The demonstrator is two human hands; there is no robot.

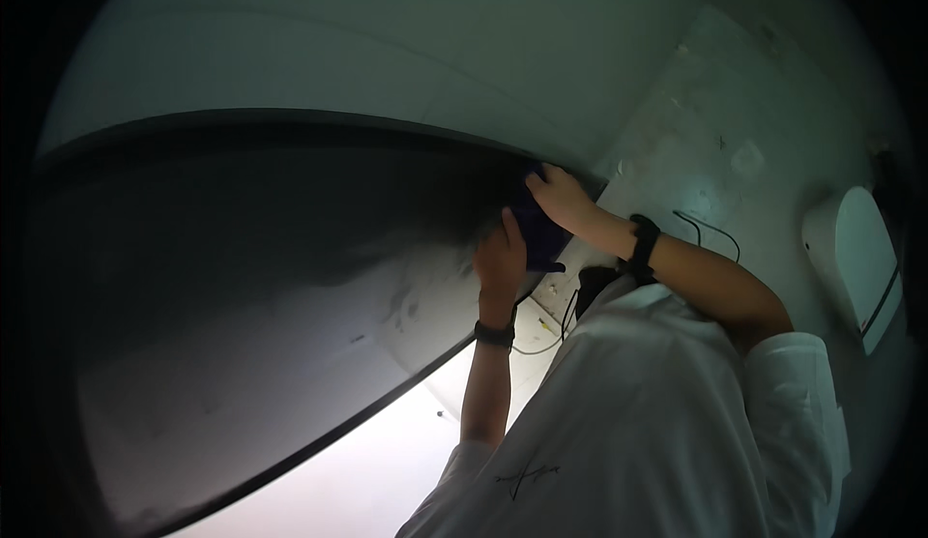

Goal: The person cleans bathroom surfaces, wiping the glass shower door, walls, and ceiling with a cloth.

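Note:
My right hand (pixel 562 196) has its fingers curled over the upper part of a dark purple cloth (pixel 542 237). This cloth lies against the right end of a large, dark, glossy panel (pixel 290 262) with a black edge. At the cloth's left border is my left hand (pixel 502 255), thumb raised along the fabric. Its other fingers are hidden, so whether they grip the cloth is unclear. Pale reflections and smudges show on the panel below and left of my hands. Each wrist wears a black band.
Behind the panel rises a pale wall (pixel 377 45). A scuffed pale surface (pixel 725 125) with marks extends to the right. Thin dark cable (pixel 718 230) runs near my right forearm. At far right is a white rounded device (pixel 855 270). Bright floor (pixel 348 473) shows below the panel's near edge.

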